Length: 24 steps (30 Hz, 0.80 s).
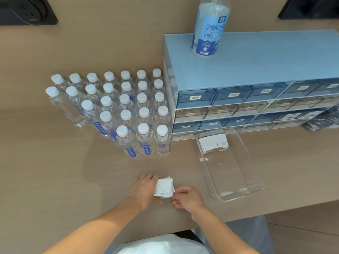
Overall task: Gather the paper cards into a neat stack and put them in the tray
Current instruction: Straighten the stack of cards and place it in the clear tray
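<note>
At the near edge of the tabletop (55,180) the paper cards (163,187) are gripped by the left hand (145,189) for squaring. The hold of the curled right hand (189,197) cannot be told. Next, a carry right into the tray (256,189) is needed.

matt paper cards (163,187), clear glossy plastic tray (236,173)

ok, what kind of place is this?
Likely a hotel or housekeeping supply counter, though that is a guess: rows of small water bottles, a labelled drawer cabinet, and a sanitizer bottle standing on top of it.
</note>
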Each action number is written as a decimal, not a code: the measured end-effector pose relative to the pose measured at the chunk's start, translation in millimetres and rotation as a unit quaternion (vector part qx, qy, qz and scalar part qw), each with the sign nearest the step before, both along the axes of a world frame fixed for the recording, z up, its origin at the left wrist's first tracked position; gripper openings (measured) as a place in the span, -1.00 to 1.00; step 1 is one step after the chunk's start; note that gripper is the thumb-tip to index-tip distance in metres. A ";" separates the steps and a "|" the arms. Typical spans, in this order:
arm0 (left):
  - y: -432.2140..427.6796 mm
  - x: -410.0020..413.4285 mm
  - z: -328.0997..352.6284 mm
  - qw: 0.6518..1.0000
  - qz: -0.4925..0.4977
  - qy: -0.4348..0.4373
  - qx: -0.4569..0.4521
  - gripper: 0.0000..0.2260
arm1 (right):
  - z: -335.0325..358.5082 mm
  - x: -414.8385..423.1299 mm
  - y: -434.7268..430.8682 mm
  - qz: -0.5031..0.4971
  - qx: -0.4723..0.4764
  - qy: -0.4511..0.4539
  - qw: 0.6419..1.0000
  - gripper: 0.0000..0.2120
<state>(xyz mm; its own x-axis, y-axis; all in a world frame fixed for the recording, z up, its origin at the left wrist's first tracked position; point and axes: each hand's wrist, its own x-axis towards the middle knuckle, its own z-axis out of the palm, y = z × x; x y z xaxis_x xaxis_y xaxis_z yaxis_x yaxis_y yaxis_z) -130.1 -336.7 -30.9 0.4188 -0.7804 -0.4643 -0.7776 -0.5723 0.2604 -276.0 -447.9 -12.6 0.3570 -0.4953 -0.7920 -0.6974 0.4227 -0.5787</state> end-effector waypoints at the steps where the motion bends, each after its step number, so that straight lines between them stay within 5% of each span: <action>1: 0.4 -0.1 1.0 1.000 -0.004 -0.001 0.000 -0.34 | 0.0 -0.6 -1.5 0.008 0.002 0.001 1.000 -0.92; 9: 6.2 -1.9 6.4 0.999 -0.030 -0.008 -0.023 -0.40 | -5.2 -4.8 -8.7 0.077 -0.016 0.027 0.997 -0.90; 24: 10.1 8.6 23.7 0.992 0.113 0.028 -0.043 -0.53 | -16.0 -14.7 -6.1 0.089 -0.013 0.039 0.995 -0.88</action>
<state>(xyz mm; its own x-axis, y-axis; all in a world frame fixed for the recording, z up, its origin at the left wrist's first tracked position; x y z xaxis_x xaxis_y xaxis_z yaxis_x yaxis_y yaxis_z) -121.6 -326.6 -7.2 0.5632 -0.7070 -0.4278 -0.6143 -0.7045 0.3554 -290.6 -454.1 -28.6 0.3790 -0.4505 -0.8083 -0.8028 0.2745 -0.5293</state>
